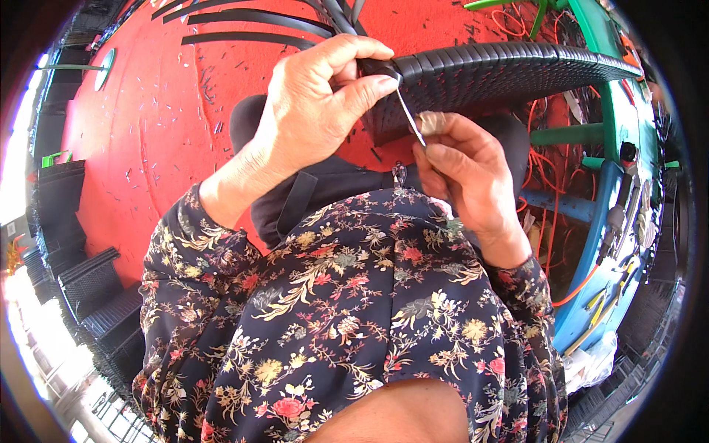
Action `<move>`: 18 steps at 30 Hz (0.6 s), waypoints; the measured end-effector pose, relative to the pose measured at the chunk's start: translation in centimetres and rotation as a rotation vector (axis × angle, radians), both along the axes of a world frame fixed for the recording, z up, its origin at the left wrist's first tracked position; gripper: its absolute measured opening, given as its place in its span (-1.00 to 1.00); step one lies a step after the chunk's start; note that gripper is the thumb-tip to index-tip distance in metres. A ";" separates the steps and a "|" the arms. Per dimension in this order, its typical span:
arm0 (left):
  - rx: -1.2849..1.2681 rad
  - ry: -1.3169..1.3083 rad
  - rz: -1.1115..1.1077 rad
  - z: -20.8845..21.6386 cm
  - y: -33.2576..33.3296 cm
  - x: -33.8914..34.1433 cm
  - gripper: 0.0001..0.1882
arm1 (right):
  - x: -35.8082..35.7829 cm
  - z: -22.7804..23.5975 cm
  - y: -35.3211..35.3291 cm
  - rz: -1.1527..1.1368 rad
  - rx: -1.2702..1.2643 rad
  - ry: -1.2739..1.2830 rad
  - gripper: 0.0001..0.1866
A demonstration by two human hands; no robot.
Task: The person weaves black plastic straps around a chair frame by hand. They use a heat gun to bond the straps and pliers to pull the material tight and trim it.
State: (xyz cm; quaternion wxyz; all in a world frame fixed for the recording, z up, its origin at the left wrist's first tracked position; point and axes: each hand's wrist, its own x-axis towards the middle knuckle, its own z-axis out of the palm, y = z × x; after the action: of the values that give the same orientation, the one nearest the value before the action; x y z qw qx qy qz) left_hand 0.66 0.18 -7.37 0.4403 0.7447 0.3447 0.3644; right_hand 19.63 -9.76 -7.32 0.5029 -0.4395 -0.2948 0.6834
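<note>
A black woven wicker panel (487,77) with a wrapped edge stretches from my hands toward the upper right. At its near left corner my left hand (317,100) pinches the black weave between thumb and fingers. My right hand (473,166) is closed lower and to the right, below the panel. Between its thumb and forefinger it grips a thin strip (408,114), which runs taut up to the corner under my left thumb and shines pale along its length. Beige wrapping covers the right forefinger's tip. Loose flat black strips (255,22) fan out beyond my left hand.
Red flooring (162,125) scattered with black scraps lies ahead and left. At the right stands a green and blue bench (591,273) bearing tools, including yellow-handled pliers (597,301) and an orange cord (580,284). Stacked black woven pieces (92,284) line the left side.
</note>
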 end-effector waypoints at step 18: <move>0.246 -0.350 0.245 -1.0 -3.4 1.4 -0.60 | 5.5 9.4 10.1 0.432 0.815 -1.315 -0.51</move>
State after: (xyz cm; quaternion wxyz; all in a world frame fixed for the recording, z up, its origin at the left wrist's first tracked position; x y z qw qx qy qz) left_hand 2.07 -3.18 -8.37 0.3520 0.6707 0.3039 0.5778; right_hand 25.13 0.38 2.13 0.2038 -0.4671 -0.8355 0.2056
